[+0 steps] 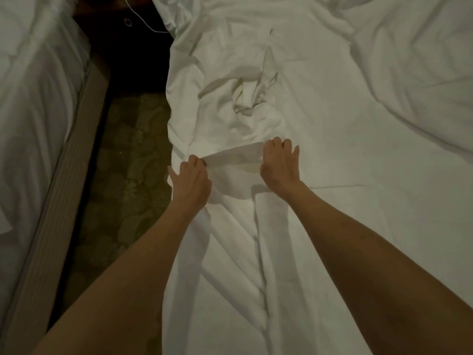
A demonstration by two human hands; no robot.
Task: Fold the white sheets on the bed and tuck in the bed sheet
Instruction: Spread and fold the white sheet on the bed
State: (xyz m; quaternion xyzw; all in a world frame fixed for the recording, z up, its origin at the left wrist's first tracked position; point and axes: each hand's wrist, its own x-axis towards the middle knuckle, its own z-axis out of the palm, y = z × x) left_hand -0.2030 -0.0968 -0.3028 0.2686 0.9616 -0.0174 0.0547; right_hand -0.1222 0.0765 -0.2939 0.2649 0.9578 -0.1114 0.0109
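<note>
A crumpled white sheet [245,103] lies bunched along the left side of the bed, over the flatter bed sheet [358,201]. My left hand [190,179] grips the sheet's edge near the bed's left side, fingers curled into the cloth. My right hand [280,163] grips the same edge a short way to the right, fingers curled over a fold. Between the two hands the edge is pulled taut into a straight band [233,156]. Both forearms reach in from the bottom of the view.
A white duvet [414,73] lies heaped at the far right of the bed. A second bed [33,111] with a padded base stands on the left. Between the beds runs a narrow strip of patterned carpet [128,180]. A thin white cable [143,21] hangs at the dark far end.
</note>
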